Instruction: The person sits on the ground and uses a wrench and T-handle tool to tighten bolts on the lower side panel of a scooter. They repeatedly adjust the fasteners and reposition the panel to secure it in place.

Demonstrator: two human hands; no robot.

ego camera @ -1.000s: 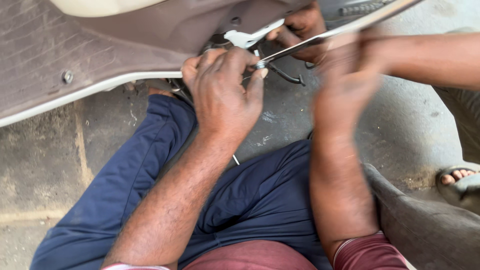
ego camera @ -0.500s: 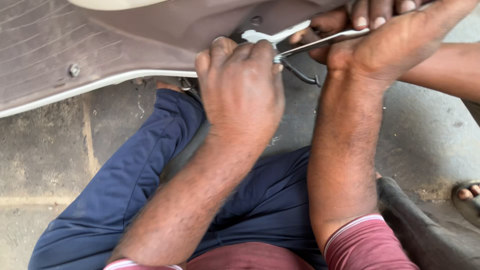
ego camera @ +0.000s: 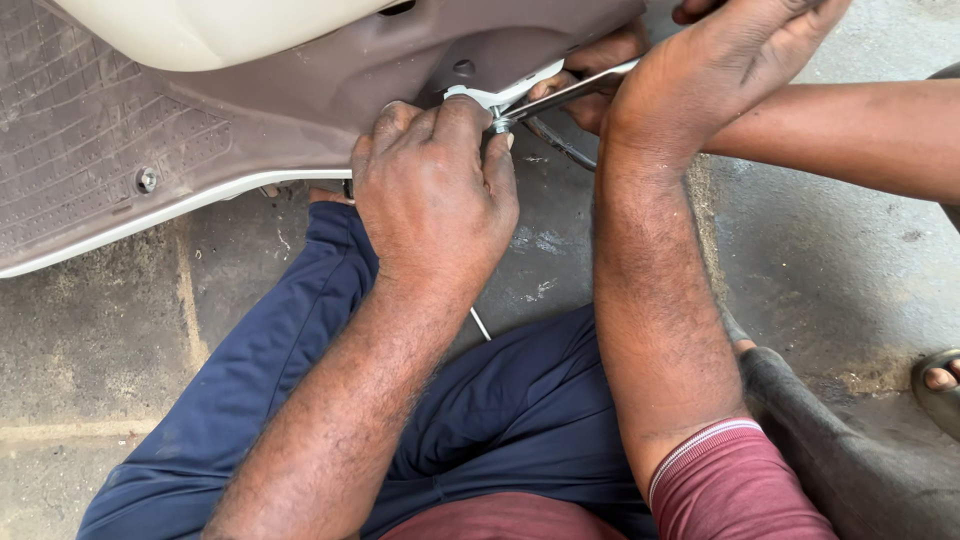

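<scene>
The fingers (ego camera: 440, 125) of the left hand (ego camera: 435, 195) are curled together and pressed against the underside edge of the brown scooter panel (ego camera: 300, 100), their tips meeting the head of a metal wrench (ego camera: 565, 95) at a small fastener (ego camera: 497, 122). Whether they pinch the fastener or only steady it cannot be told, because the knuckles cover the contact point.

The right hand (ego camera: 715, 70) is closed over the far end of the wrench, fingers wrapped around the shaft, palm turned downward. The wrench runs at a slight upward slant from the fastener, right of the left hand, to the right hand near the top edge of the view. A white bracket (ego camera: 510, 92) sits just above the wrench head, against the panel.

A second person's hand (ego camera: 600, 75) lies behind the wrench, touching the panel's lower edge, and that person's forearm (ego camera: 850, 130) extends to the right edge of the view. A dark cable (ego camera: 555, 143) hangs in a loop just below the wrench.

The ribbed floorboard mat (ego camera: 70, 150) occupies the upper left, with one screw (ego camera: 147, 180) set in it. A cream body cover (ego camera: 220, 30) lies above the panel. Both forearms cross dark blue trousers (ego camera: 300, 330) over a stained concrete floor (ego camera: 100, 330). A maroon sleeve (ego camera: 730, 480) covers the right upper arm. A sandalled foot (ego camera: 940, 380) shows at the right edge
</scene>
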